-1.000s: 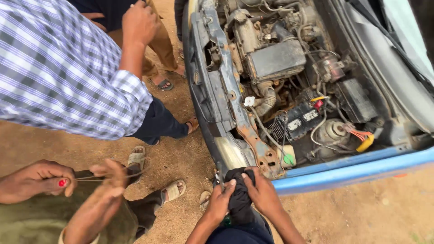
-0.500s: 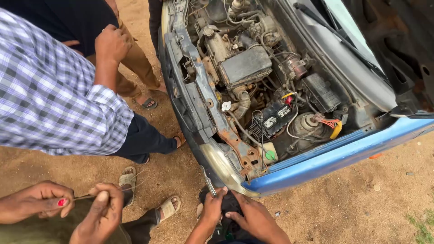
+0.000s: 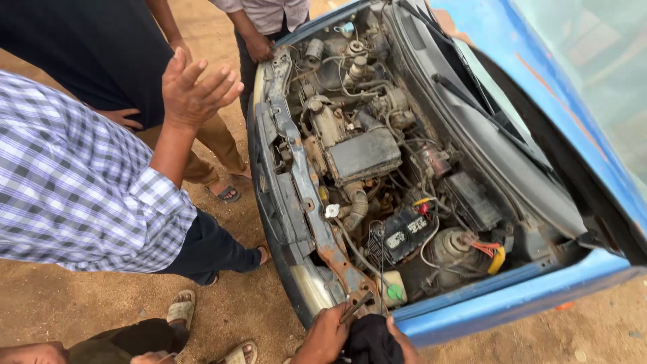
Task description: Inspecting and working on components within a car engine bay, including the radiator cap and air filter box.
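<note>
Since the earlier frame both hands have slid toward the bottom edge. Left hand (image 3: 325, 337) curls around pliers (image 3: 356, 307), right hand (image 3: 403, 339) grips a black cloth (image 3: 369, 340) (fingers mostly hidden), beside the rusty front rail (image 3: 337, 259); beyond, battery (image 3: 404, 232).

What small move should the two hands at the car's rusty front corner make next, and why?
Probably seat the dark pliers-like tool more firmly on the rusty metal front crossmember: the left hand holds it with its tip just at the rusted corner, while the right hand lies against the bunched black cloth. Whether the tip grips anything is unclear.
</note>
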